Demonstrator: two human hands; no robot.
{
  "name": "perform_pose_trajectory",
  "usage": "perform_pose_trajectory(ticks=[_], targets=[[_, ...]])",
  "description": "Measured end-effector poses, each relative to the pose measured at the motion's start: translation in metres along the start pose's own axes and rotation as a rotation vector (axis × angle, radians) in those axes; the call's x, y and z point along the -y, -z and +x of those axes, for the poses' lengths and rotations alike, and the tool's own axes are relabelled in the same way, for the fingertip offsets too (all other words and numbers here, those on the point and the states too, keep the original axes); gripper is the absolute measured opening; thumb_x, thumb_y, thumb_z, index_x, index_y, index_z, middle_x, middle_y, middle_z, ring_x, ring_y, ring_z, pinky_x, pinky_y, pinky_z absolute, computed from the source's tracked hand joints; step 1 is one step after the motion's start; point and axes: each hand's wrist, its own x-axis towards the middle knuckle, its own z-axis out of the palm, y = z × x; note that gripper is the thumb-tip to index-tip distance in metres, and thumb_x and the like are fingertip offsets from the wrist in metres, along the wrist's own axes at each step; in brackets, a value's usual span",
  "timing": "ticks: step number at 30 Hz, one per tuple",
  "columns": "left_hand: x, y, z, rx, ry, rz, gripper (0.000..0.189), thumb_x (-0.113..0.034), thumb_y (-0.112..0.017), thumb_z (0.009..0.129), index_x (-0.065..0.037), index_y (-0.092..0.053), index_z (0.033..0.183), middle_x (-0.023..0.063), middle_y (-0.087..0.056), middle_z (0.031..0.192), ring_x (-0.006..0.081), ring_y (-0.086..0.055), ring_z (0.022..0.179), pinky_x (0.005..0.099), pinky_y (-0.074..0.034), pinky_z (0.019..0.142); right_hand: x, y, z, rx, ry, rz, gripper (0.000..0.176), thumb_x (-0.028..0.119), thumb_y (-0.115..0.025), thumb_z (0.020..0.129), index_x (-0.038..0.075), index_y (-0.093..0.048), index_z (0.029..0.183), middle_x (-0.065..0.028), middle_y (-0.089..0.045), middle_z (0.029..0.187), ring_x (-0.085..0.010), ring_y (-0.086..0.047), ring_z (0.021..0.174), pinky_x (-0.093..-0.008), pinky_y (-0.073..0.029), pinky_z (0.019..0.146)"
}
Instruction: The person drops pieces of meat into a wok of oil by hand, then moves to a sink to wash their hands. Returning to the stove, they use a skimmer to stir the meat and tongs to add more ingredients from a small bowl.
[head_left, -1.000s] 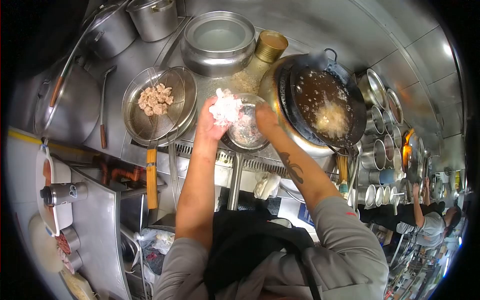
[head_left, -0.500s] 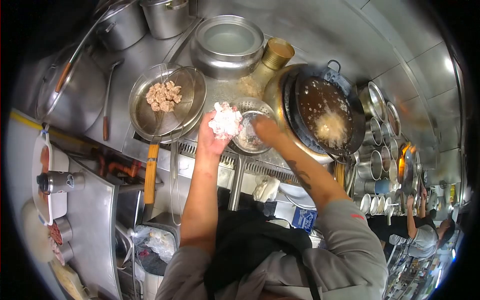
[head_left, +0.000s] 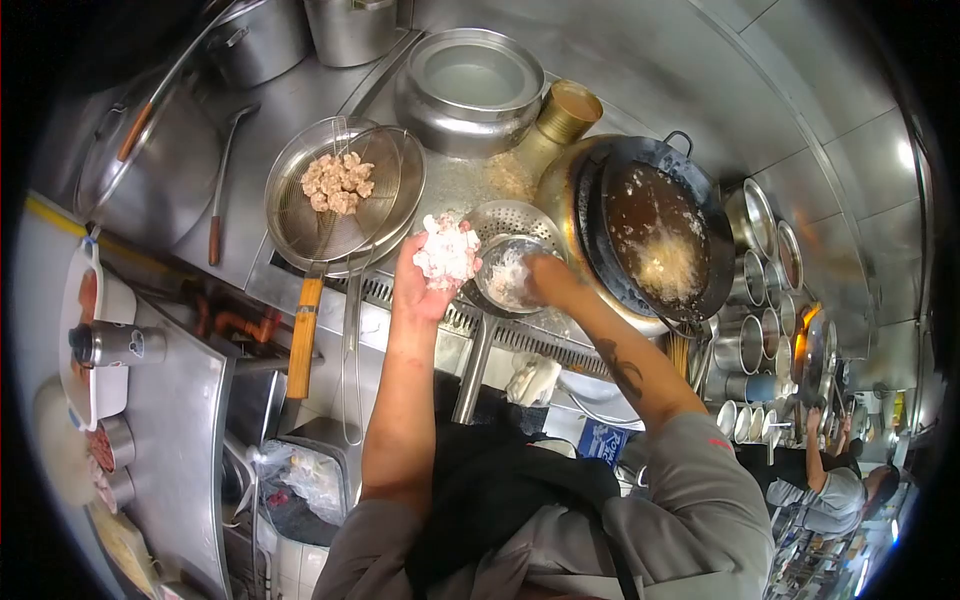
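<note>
Cupped palm up, my left hand (head_left: 420, 283) holds a heap of white-coated raw meat pieces (head_left: 449, 248). My right hand (head_left: 550, 281) reaches into a small metal bowl (head_left: 493, 291) with whitish pieces inside; its fingers are partly hidden and blurred. The bowl rests in a perforated metal strainer (head_left: 513, 216) whose long handle points toward me. To the right, a black wok (head_left: 625, 215) holds dark oil with pale foam bubbling in it. On the left, a wire skimmer (head_left: 318, 228) with a wooden handle carries a clump of light brown meat pieces (head_left: 337, 183).
Behind stand a large metal pot (head_left: 470, 125) of liquid and a gold-coloured can (head_left: 570, 108). A ladle (head_left: 222, 180) lies at the left. A white cloth (head_left: 532, 380) hangs at the front edge. At far right, another person (head_left: 830, 490) works near a flame.
My left hand stays beside the bowl with its heap of pieces. My right hand has shifted slightly right and down at the bowl, uncovering more whitish pieces. The view has shifted a little.
</note>
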Motion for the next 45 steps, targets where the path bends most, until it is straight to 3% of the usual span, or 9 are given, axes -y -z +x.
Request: perform_pose_trajectory(ticks=[3,6,9,15,19,23,31,37,45], targets=[[0.001,0.004,0.001,0.012,0.014,-0.046,0.037,-0.025,-0.050,0.081,-0.003,-0.054,0.111,0.0210,-0.056,0.116,0.0363,-0.058,0.098,0.0492,-0.051,0.078,-0.011,-0.010,0.002,0.329,0.091,0.012,0.020,0.014,-0.060,0.075,0.001,-0.063,0.090,-0.0201,-0.063,0.081,-0.0330,-0.062,0.076,-0.0388,-0.050,0.073],[0.000,0.006,-0.001,0.029,-0.001,-0.030,0.038,-0.025,-0.050,0.081,-0.004,-0.053,0.113,0.0207,-0.056,0.117,0.0364,-0.058,0.098,0.0488,-0.051,0.078,-0.016,-0.023,-0.001,0.069,0.015,0.487,0.018,0.013,-0.059,0.079,0.002,-0.063,0.093,-0.0113,-0.063,0.074,-0.0213,-0.062,0.071,-0.0341,-0.050,0.063],[0.000,0.007,-0.005,-0.001,0.011,-0.021,0.040,-0.027,-0.050,0.081,-0.004,-0.052,0.114,0.0198,-0.056,0.116,0.0363,-0.058,0.099,0.0483,-0.051,0.077,-0.001,0.010,0.005,0.195,-0.466,1.066,0.015,0.014,-0.055,0.085,0.003,-0.064,0.091,-0.0039,-0.062,0.073,-0.0118,-0.057,0.066,-0.0293,-0.048,0.055],[0.007,0.015,-0.021,-0.036,0.030,0.020,0.043,-0.030,-0.051,0.081,-0.004,-0.052,0.115,0.0187,-0.057,0.115,0.0364,-0.058,0.097,0.0479,-0.051,0.077,-0.020,0.039,0.010,0.248,-0.375,0.803,0.021,0.021,-0.053,0.090,0.004,-0.065,0.092,-0.0022,-0.059,0.071,-0.0114,-0.052,0.060,-0.0295,-0.045,0.051],[0.014,0.019,-0.028,0.008,0.046,-0.008,0.041,-0.029,-0.049,0.082,-0.004,-0.055,0.114,0.0150,-0.061,0.110,0.0332,-0.060,0.096,0.0476,-0.051,0.079,0.039,0.051,-0.034,0.176,0.325,-0.162,0.023,0.021,-0.057,0.083,-0.001,-0.064,0.086,-0.0127,-0.058,0.077,-0.0266,-0.059,0.073,-0.0381,-0.048,0.065],[0.023,0.016,-0.040,-0.007,0.083,-0.182,0.035,-0.025,-0.047,0.083,-0.001,-0.058,0.107,0.0158,-0.064,0.101,0.0320,-0.061,0.095,0.0494,-0.051,0.080,0.028,0.018,-0.044,0.240,0.383,-0.339,0.015,0.011,-0.054,0.077,0.002,-0.064,0.083,-0.0186,-0.057,0.084,-0.0337,-0.058,0.083,-0.0428,-0.048,0.072],[0.048,0.017,-0.097,0.065,-0.081,-0.074,0.031,-0.024,-0.047,0.084,-0.008,-0.057,0.109,0.0115,-0.063,0.102,0.0274,-0.064,0.090,0.0473,-0.053,0.074,0.043,0.126,-0.034,0.000,0.604,-0.140,0.013,0.009,-0.061,0.077,-0.001,-0.057,0.069,-0.0206,-0.055,0.077,-0.0388,-0.054,0.071,-0.0446,-0.044,0.064],[0.071,0.018,-0.139,0.126,-0.100,-0.126,0.026,-0.024,-0.048,0.086,-0.010,-0.057,0.107,0.0069,-0.064,0.099,0.0251,-0.064,0.087,0.0472,-0.053,0.073,0.194,0.203,-0.024,-0.096,0.843,-0.293,0.019,0.010,-0.053,0.080,-0.002,-0.052,0.067,-0.0215,-0.049,0.076,-0.0377,-0.053,0.075,-0.0444,-0.041,0.066],[0.074,0.025,-0.161,0.036,-0.079,0.006,0.030,-0.032,-0.055,0.086,-0.009,-0.057,0.105,0.0054,-0.065,0.092,0.0210,-0.065,0.080,0.0410,-0.055,0.070,0.420,0.050,0.059,0.074,1.450,-0.160,0.009,0.008,-0.053,0.076,-0.001,-0.056,0.074,-0.0200,-0.056,0.085,-0.0360,-0.057,0.081,-0.0432,-0.046,0.070]])
